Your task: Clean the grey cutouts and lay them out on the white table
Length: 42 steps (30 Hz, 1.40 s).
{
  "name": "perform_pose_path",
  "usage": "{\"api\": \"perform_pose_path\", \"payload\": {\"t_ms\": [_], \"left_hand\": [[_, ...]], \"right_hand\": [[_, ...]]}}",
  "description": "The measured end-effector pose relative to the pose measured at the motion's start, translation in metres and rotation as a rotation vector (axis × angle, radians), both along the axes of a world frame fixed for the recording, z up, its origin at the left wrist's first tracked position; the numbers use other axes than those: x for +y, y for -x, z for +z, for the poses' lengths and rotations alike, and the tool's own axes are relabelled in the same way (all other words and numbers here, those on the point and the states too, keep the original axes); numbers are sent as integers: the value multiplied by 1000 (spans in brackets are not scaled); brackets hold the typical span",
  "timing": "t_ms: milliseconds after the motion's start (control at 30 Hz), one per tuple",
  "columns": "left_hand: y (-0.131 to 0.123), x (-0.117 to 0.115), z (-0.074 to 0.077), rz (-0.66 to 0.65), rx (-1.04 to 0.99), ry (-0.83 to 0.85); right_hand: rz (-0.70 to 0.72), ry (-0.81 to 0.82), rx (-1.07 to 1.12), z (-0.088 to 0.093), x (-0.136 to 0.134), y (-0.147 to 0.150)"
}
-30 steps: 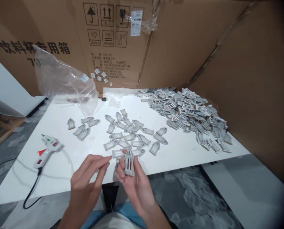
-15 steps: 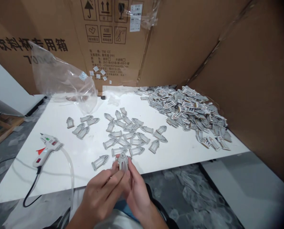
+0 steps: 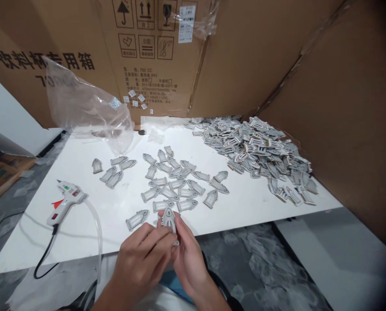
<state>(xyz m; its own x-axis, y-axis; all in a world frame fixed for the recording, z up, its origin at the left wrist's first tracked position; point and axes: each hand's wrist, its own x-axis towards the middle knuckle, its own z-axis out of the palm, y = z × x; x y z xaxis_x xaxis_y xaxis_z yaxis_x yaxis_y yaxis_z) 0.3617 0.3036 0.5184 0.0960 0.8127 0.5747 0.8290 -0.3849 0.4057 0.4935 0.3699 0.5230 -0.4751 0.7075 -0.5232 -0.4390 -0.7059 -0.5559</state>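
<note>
Both my hands meet at the table's front edge. My right hand (image 3: pixel 188 259) holds a grey arch-topped slotted piece (image 3: pixel 169 219) upright, and the fingers of my left hand (image 3: pixel 142 259) press against it. Another such piece (image 3: pixel 137 219) lies just beyond my left fingers on the white table (image 3: pixel 72 242). Several similar pieces (image 3: pixel 170 185) are spread out beyond my hands, and a large heap of them (image 3: pixel 251 149) lies at the back right. A hot glue gun (image 3: pixel 68 202) rests to the left of my hands, untouched.
Cardboard box walls (image 3: pixel 154 56) rise behind and right of the table, with a crumpled clear plastic bag (image 3: pixel 85 108) at the back left. A black cord (image 3: pixel 43 259) and a clear tube (image 3: pixel 98 246) run from the glue gun. The floor lies below the front edge.
My left hand has moved in against the piece my right hand holds. A further piece now lies near the front edge, and my hands sit lower in the view.
</note>
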Motion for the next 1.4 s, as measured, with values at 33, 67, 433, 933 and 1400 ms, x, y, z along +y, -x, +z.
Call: {"api": "perform_pose_path", "payload": {"t_ms": [33, 67, 433, 933, 1400], "left_hand": [[0, 0, 0, -2, 0, 2], [0, -1, 0, -4, -2, 1], [-4, -1, 3, -32, 98, 50], [60, -14, -38, 300, 1, 171], [75, -2, -46, 437, 151, 163]], "right_hand": [[-4, -8, -6, 0, 0, 0], [-7, -11, -6, 0, 0, 0], [-70, -27, -217, -17, -2, -11], [-336, -932, -1353, -70, 127, -147], [-515, -1024, -1778, -65, 190, -189]]}}
